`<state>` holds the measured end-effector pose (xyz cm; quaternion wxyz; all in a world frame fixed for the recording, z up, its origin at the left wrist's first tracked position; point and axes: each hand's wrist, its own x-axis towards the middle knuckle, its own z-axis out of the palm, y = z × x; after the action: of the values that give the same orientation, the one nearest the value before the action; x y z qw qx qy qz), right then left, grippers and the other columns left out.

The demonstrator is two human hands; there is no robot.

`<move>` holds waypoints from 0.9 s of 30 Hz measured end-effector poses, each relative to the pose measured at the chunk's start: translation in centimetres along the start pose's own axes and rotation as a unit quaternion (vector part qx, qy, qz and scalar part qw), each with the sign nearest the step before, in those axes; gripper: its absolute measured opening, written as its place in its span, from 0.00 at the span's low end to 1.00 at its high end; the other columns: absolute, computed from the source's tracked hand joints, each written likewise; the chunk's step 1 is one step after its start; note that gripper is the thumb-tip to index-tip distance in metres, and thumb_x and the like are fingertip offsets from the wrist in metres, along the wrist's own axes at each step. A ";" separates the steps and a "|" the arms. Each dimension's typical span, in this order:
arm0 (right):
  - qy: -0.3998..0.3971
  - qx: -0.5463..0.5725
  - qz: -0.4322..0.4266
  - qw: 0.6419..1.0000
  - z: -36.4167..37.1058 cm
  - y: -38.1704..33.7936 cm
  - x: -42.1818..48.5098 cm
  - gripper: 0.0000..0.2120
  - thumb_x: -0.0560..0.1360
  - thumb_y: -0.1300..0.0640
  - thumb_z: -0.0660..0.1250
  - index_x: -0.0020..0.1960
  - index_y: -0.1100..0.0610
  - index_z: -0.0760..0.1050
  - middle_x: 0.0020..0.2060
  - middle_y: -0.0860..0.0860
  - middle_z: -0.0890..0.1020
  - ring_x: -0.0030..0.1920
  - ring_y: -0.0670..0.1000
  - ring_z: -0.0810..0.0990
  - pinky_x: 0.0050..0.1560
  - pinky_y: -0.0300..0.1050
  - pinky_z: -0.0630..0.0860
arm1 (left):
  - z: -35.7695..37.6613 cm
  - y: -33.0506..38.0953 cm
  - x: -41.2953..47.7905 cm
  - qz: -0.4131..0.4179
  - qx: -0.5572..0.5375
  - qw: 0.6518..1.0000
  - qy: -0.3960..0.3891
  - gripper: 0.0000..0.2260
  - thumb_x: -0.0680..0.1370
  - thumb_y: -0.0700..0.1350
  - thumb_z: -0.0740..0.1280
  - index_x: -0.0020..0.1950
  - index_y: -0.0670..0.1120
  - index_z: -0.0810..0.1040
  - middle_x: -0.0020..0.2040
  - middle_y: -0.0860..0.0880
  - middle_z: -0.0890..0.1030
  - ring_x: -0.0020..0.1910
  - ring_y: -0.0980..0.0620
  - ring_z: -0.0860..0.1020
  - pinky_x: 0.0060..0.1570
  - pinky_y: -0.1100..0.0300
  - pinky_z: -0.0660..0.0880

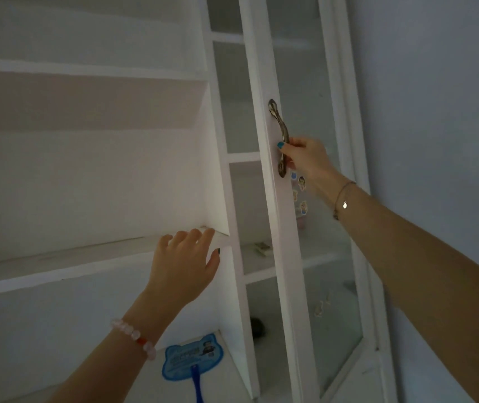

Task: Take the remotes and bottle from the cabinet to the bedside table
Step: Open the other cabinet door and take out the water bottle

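Left hand (183,266), 7 o'clock of frame centre: fingers (194,237) loosely spread, tips laid over the front edge of a cabinet (87,170) shelf (58,266); nothing held. Blue fan (191,356) on the shelf below, at 6 o'clock of the hand, its handle cut off by the frame edge. Right hand (305,158), 2 o'clock: grips the metal handle (279,126) of the glass door (279,228), thumb in front. Behind the door: a pale item (261,247) and a dark lump (258,327); I cannot tell whether either is a remote or the bottle.
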<state>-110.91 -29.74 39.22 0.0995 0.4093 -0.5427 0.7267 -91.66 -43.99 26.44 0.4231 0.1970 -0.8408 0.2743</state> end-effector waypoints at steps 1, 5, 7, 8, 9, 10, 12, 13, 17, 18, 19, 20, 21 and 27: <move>0.005 -0.001 0.004 1.000 -0.8 -0.4 -0.4 0.05 0.74 0.60 0.66 0.48 0.61 0.76 0.37 0.51 0.77 0.41 0.51 0.75 0.54 0.54 0.75 | -0.2 0.7 -0.1 0.004 -0.004 1.000 0.004 0.22 0.75 0.53 0.52 0.54 0.42 0.79 0.39 0.46 0.82 0.32 0.45 0.79 0.36 0.51 0.77; 0.021 -0.001 0.010 1.000 -4.0 -2.1 -1.8 0.09 0.74 0.61 0.65 0.51 0.65 0.76 0.38 0.54 0.77 0.42 0.52 0.75 0.54 0.55 0.75 | -1.5 3.3 -0.8 0.006 -0.016 1.000 0.002 0.21 0.74 0.53 0.52 0.53 0.43 0.79 0.39 0.46 0.83 0.33 0.45 0.80 0.38 0.51 0.77; 0.029 0.002 0.008 1.000 -5.8 -2.7 -2.2 0.10 0.74 0.62 0.65 0.53 0.67 0.76 0.38 0.54 0.77 0.41 0.51 0.76 0.52 0.49 0.78 | -2.0 4.7 -1.2 0.007 -0.015 1.000 -0.002 0.21 0.75 0.53 0.52 0.54 0.43 0.79 0.39 0.46 0.83 0.33 0.45 0.80 0.38 0.50 0.77; 0.030 0.005 0.007 1.000 -6.8 -2.8 -2.3 0.09 0.74 0.62 0.65 0.52 0.65 0.76 0.38 0.53 0.78 0.40 0.49 0.76 0.49 0.44 0.78 | -2.3 5.5 -1.4 0.006 -0.012 1.000 -0.005 0.21 0.75 0.53 0.53 0.54 0.43 0.79 0.40 0.46 0.83 0.34 0.45 0.81 0.38 0.50 0.77; 0.029 0.010 0.006 1.000 -7.8 -2.9 -2.4 0.07 0.74 0.62 0.65 0.49 0.63 0.77 0.37 0.52 0.78 0.39 0.48 0.76 0.47 0.41 0.78 | -2.7 6.3 -1.5 0.005 -0.012 1.000 -0.009 0.19 0.75 0.53 0.55 0.55 0.43 0.79 0.41 0.45 0.83 0.35 0.45 0.81 0.39 0.49 0.77; 0.025 0.017 0.004 1.000 -8.7 -3.1 -2.5 0.04 0.74 0.62 0.64 0.47 0.61 0.77 0.37 0.51 0.78 0.39 0.47 0.76 0.45 0.39 0.77 | -2.9 7.1 -1.6 0.003 -0.013 1.000 -0.014 0.18 0.75 0.52 0.57 0.55 0.43 0.79 0.42 0.45 0.83 0.36 0.45 0.81 0.39 0.49 0.78; 0.015 0.032 -0.001 0.999 -10.8 -3.2 -2.6 0.04 0.75 0.62 0.64 0.47 0.60 0.77 0.37 0.51 0.78 0.38 0.46 0.76 0.43 0.37 0.77 | -3.5 8.9 -1.7 -0.003 -0.016 1.000 -0.019 0.19 0.75 0.52 0.56 0.55 0.43 0.79 0.41 0.45 0.83 0.36 0.45 0.81 0.38 0.49 0.77; 0.011 0.037 -0.003 0.999 -11.8 -3.3 -2.6 0.05 0.75 0.62 0.64 0.48 0.61 0.77 0.38 0.51 0.78 0.38 0.46 0.77 0.42 0.36 0.77 | -3.7 9.9 -1.8 -0.007 -0.017 1.000 -0.022 0.20 0.75 0.53 0.54 0.54 0.43 0.79 0.40 0.45 0.83 0.35 0.45 0.81 0.37 0.49 0.77; 0.005 0.050 -0.009 0.999 -16.0 -3.7 -2.5 0.06 0.76 0.62 0.63 0.52 0.61 0.75 0.37 0.50 0.78 0.36 0.43 0.77 0.44 0.36 0.78 | -4.3 13.5 -2.3 -0.029 -0.026 0.999 -0.035 0.22 0.74 0.53 0.52 0.52 0.43 0.80 0.37 0.46 0.82 0.33 0.45 0.80 0.36 0.50 0.77; 0.003 0.053 -0.009 0.999 -17.1 -3.8 -2.5 0.07 0.76 0.63 0.63 0.52 0.61 0.75 0.37 0.50 0.77 0.35 0.43 0.76 0.44 0.36 0.78 | -4.3 14.3 -2.5 -0.034 -0.026 0.998 -0.038 0.22 0.74 0.54 0.52 0.52 0.43 0.79 0.37 0.46 0.81 0.33 0.45 0.80 0.36 0.51 0.77; 0.002 0.055 -0.008 0.998 -18.1 -3.9 -2.4 0.07 0.76 0.63 0.63 0.53 0.62 0.75 0.37 0.50 0.77 0.34 0.43 0.76 0.45 0.37 0.78 | -4.4 15.0 -2.8 -0.035 -0.026 0.998 -0.040 0.22 0.74 0.54 0.52 0.53 0.43 0.79 0.37 0.47 0.81 0.33 0.45 0.80 0.36 0.51 0.77; 0.003 0.060 -0.006 0.998 -19.2 -3.8 -2.4 0.08 0.76 0.63 0.63 0.54 0.62 0.75 0.37 0.51 0.77 0.34 0.43 0.76 0.45 0.38 0.78 | -4.4 15.7 -3.0 -0.036 -0.026 0.998 -0.042 0.22 0.74 0.54 0.52 0.53 0.43 0.79 0.37 0.46 0.81 0.33 0.45 0.79 0.36 0.51 0.77; 0.004 0.065 -0.003 0.998 -20.2 -3.8 -2.3 0.09 0.76 0.64 0.63 0.55 0.63 0.75 0.39 0.52 0.78 0.35 0.44 0.77 0.46 0.39 0.79 | -4.5 16.3 -3.3 -0.037 -0.026 0.998 -0.044 0.23 0.74 0.54 0.52 0.53 0.42 0.79 0.36 0.46 0.81 0.32 0.45 0.79 0.36 0.52 0.77; 0.023 0.077 0.018 0.997 -26.5 -3.6 -1.8 0.11 0.76 0.62 0.63 0.57 0.63 0.75 0.42 0.52 0.79 0.39 0.45 0.78 0.44 0.38 0.79 | -5.2 19.8 -3.1 -0.036 -0.029 0.998 -0.042 0.22 0.74 0.54 0.53 0.52 0.42 0.79 0.36 0.46 0.81 0.31 0.46 0.79 0.34 0.54 0.76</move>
<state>-120.48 -4.75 38.49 0.0672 0.3888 -0.4903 0.7771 -97.92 -25.15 20.63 0.4020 0.2263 -0.8579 0.2262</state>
